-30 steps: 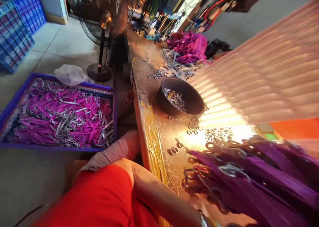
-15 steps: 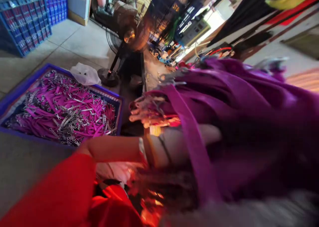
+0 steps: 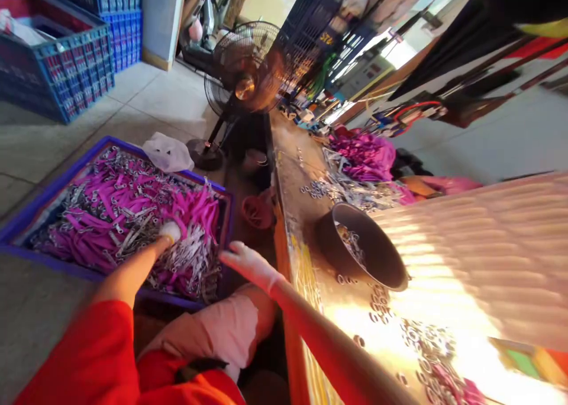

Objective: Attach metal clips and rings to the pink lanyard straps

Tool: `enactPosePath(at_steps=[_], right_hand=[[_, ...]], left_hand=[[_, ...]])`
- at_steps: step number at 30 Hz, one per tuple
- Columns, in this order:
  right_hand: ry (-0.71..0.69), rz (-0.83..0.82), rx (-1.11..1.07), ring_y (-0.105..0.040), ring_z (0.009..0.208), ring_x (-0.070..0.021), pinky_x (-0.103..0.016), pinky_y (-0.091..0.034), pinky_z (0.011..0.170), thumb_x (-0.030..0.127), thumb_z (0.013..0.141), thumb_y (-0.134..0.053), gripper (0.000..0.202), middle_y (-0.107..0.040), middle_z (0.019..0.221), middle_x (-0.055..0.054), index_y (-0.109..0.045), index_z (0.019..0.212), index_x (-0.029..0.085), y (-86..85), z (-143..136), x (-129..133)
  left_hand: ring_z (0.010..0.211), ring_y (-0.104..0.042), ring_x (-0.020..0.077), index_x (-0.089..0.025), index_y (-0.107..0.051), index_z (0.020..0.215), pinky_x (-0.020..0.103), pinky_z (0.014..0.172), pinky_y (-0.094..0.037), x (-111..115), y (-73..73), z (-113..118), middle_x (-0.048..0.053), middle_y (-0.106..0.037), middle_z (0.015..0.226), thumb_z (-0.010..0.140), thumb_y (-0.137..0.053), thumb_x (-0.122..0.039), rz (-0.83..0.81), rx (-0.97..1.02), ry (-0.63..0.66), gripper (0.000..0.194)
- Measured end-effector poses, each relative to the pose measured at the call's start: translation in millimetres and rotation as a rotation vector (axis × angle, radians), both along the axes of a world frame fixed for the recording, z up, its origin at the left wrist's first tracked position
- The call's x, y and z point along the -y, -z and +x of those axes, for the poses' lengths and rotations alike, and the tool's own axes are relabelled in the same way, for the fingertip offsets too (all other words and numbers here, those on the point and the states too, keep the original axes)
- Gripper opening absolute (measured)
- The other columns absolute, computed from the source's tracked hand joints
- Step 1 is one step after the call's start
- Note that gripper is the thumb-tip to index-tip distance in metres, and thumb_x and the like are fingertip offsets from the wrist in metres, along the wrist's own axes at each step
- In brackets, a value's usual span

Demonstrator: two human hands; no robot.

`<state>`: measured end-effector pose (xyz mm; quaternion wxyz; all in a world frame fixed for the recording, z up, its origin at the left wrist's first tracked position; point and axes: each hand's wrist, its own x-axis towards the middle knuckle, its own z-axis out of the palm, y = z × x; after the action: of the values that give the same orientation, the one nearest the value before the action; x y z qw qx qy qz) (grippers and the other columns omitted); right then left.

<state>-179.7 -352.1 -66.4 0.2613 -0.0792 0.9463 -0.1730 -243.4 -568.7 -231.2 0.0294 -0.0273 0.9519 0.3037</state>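
My left hand [image 3: 171,232], in a white glove, is low in a blue plastic crate [image 3: 44,272] on the floor. It touches the heap of pink straps with metal end fittings [image 3: 102,195] there. Its fingers are hidden. At the crate's right edge, my right hand [image 3: 251,266] is also gloved and stretches its fingers toward the straps, holding nothing. Just in front of it lie many silvery fittings on strap ends [image 3: 195,251].
A workbench [image 3: 293,150] on the right carries a dark bowl [image 3: 386,257] with metal pieces, loose rings [image 3: 428,340] and a pink strap pile [image 3: 366,156]. A fan [image 3: 244,85], a white plastic bag [image 3: 167,151] and another crate [image 3: 80,67] stand or lie beyond.
A big bundle of purple-pink straps that filled the right side of the view is gone from there. Both hands are now down at the crate, whose right part holds more straps.
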Motion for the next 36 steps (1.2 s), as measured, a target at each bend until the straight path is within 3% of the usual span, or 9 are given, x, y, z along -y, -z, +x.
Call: enactPosePath(at_steps=[4,8,11,14,17,22,27,32,36], right_hand=[[-0.132,0.064,-0.103,-0.061,0.117,-0.0269,-0.040,-0.048,0.101,0.035,0.088,-0.067,0.040,-0.067,0.125,-0.010,-0.062,0.125,0.020,-0.4,57.8,-38.5],[-0.157,0.275,-0.490,-0.052,0.129,-0.0340,-0.049,-0.046,0.102,0.042,0.092,-0.059,0.043,-0.061,0.134,-0.014,-0.058,0.130,0.020,0.1,110.8,-120.9],[-0.143,0.435,-0.671,-0.048,0.132,-0.0407,-0.057,-0.046,0.099,0.059,0.096,-0.048,0.060,-0.057,0.137,-0.021,-0.050,0.137,0.016,20.1,153.4,-167.7],[-0.085,0.424,-0.673,-0.046,0.134,-0.0406,-0.056,-0.049,0.098,0.060,0.098,-0.041,0.072,-0.051,0.142,-0.024,-0.034,0.150,0.012,43.2,186.6,-179.3],[-0.016,0.368,-0.645,-0.042,0.138,-0.0409,-0.057,-0.049,0.098,0.051,0.099,-0.042,0.068,-0.049,0.144,-0.024,-0.030,0.152,0.010,52.7,196.3,-172.6],[0.027,0.327,-0.596,-0.040,0.139,-0.0416,-0.060,-0.048,0.100,0.043,0.100,-0.043,0.056,-0.049,0.143,-0.023,-0.038,0.147,0.012,48.4,188.5,-171.3],[0.034,0.303,-0.582,-0.040,0.140,-0.0389,-0.058,-0.048,0.102,0.037,0.099,-0.049,0.051,-0.050,0.143,-0.019,-0.041,0.144,0.016,48.5,192.1,-177.9],[0.044,0.295,-0.565,-0.040,0.141,-0.0386,-0.058,-0.048,0.102,0.034,0.097,-0.052,0.048,-0.053,0.142,-0.018,-0.045,0.141,0.016,49.4,193.6,-180.9],[0.071,0.271,-0.570,-0.042,0.139,-0.0379,-0.057,-0.047,0.103,0.032,0.095,-0.054,0.048,-0.054,0.141,-0.017,-0.046,0.140,0.017,48.0,192.9,-181.4]], left_hand=[[0.135,-0.046,0.0330,-0.012,-0.062,0.124,0.057,0.115,-0.032,-12.0,70.0,21.2,0.017,-0.053,0.143,0.088,-0.067,-0.027,-0.108,0.079,-0.008,0.040],[0.137,-0.045,0.0327,-0.011,-0.060,0.126,0.048,0.119,-0.029,-18.4,97.6,12.0,0.019,-0.050,0.146,0.079,-0.061,-0.015,-0.151,0.115,-0.024,0.047],[0.141,-0.042,0.0290,-0.012,-0.051,0.137,0.043,0.118,-0.031,-18.6,96.1,-7.2,0.017,-0.046,0.150,0.080,-0.053,-0.017,-0.172,0.090,-0.053,0.057],[0.147,-0.032,0.0319,-0.013,-0.042,0.146,0.049,0.120,-0.027,-36.2,85.1,-31.0,0.017,-0.037,0.157,0.083,-0.053,-0.025,-0.173,0.041,0.018,0.065],[0.149,-0.024,0.0355,-0.014,-0.042,0.149,0.057,0.122,-0.018,-81.8,74.0,-65.4,0.015,-0.033,0.161,0.084,-0.054,-0.030,-0.153,-0.001,0.180,0.068],[0.151,-0.023,0.0271,-0.017,-0.052,0.143,0.045,0.124,-0.016,-184.3,70.0,-142.9,0.008,-0.035,0.162,0.083,-0.055,-0.027,-0.108,-0.010,0.524,0.061],[0.148,-0.025,0.0388,-0.009,-0.050,0.144,0.065,0.117,-0.016,-248.0,74.8,-196.3,0.021,-0.036,0.159,0.082,-0.056,-0.028,-0.178,0.104,0.597,0.065],[0.130,-0.050,0.0401,-0.014,-0.074,0.110,0.071,0.112,-0.014,-266.7,79.0,-190.7,0.018,-0.072,0.117,0.072,-0.067,-0.025,-0.268,0.230,0.799,0.041],[0.108,-0.064,0.0315,-0.018,-0.074,0.109,0.062,0.114,-0.022,-232.3,75.8,-149.6,0.012,-0.075,0.104,0.079,-0.061,-0.031,-0.261,0.215,0.949,0.035]])
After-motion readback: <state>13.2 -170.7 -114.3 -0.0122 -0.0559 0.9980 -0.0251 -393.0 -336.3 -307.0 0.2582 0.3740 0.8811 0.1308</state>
